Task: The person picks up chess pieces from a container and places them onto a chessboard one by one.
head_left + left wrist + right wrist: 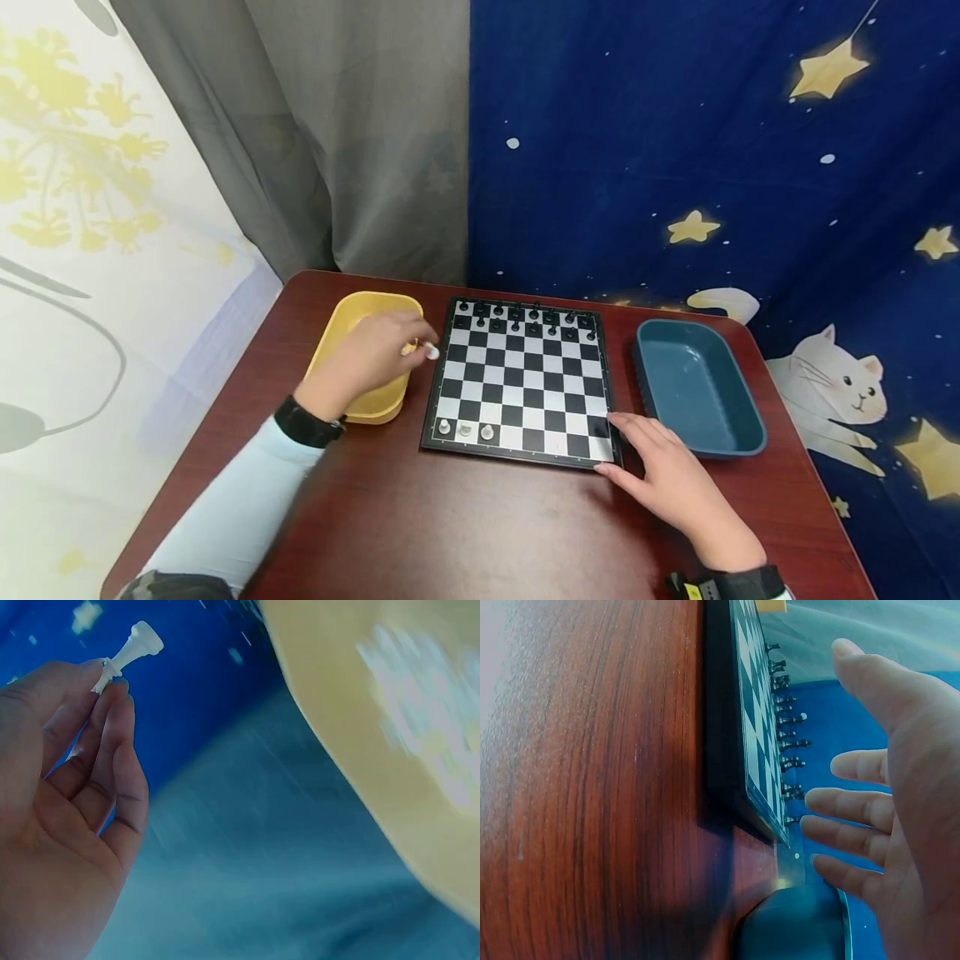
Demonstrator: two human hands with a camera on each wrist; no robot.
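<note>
A chessboard [522, 381] lies in the middle of the dark red table [465, 525]. Black pieces [525, 317] stand in two rows along its far edge, and three white pieces [465, 430] stand at its near left corner. My left hand [371, 360] hovers over the yellow tray [341, 333], pinching a white chess piece [430, 351] between fingertips; the left wrist view shows that piece [127, 652] clearly. My right hand [667, 475] lies flat with straight fingers, touching the board's near right corner.
A blue tray [701, 387] sits right of the board, close to my right hand. Grey and starry blue curtains hang behind the table. The yellow tray [390, 742] holds blurred white pieces.
</note>
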